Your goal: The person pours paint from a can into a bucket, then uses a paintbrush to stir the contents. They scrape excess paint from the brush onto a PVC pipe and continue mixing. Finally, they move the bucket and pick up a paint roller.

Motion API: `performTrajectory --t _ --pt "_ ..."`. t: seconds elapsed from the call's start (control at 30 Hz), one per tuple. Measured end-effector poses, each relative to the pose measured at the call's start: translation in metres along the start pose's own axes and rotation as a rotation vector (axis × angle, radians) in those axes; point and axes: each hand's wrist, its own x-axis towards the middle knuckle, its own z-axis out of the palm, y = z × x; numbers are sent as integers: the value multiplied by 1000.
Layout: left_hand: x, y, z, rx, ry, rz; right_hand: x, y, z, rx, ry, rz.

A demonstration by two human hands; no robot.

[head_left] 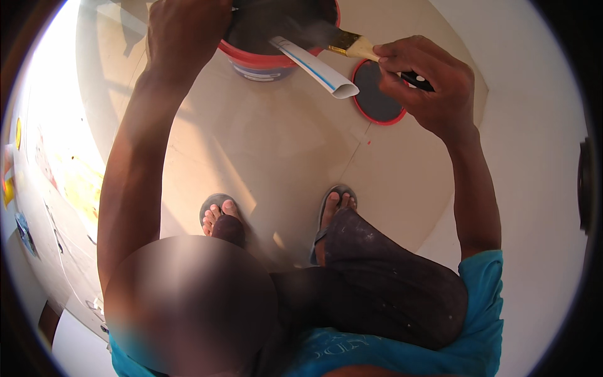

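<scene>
Paintbrush [352, 45] sits clamped in right hand [427, 78], bristles over the red bucket [270, 60] on the floor ahead. Left hand [188, 31] grips the rim, fingers closed I think. Lid [377, 100] already off; I see no painting begun.

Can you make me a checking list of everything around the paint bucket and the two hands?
Surface: beige tiled floor, sunlit on the left.
Job's things: red paint bucket with dark paint; paintbrush reaching over its rim; white rolled tube resting in it; round red-rimmed lid lying flat beside it.
Clutter: nothing seen.
Hands: left hand grips the bucket rim; right hand holds the brush handle.
Cables: nothing seen.
Surroundings: the person's feet in sandals; white wall on the right; coloured shapes on the left wall, unclear.
</scene>
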Motion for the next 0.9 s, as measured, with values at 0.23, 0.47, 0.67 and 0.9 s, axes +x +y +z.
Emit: performTrajectory --t 0.23,0.47,0.67,0.9 --pt "-2 5 -2 48 -3 -31 1 -14 -11 -43 -84 3" --pt "-1 5 -6 42 -59 -57 3 -20 -20 -41 -114 41" --pt "2 -4 -8 2 -98 -37 4 -26 -27 -36 -111 61" --pt "5 1 -15 -46 -183 -156 4 -22 -26 154 162 295"
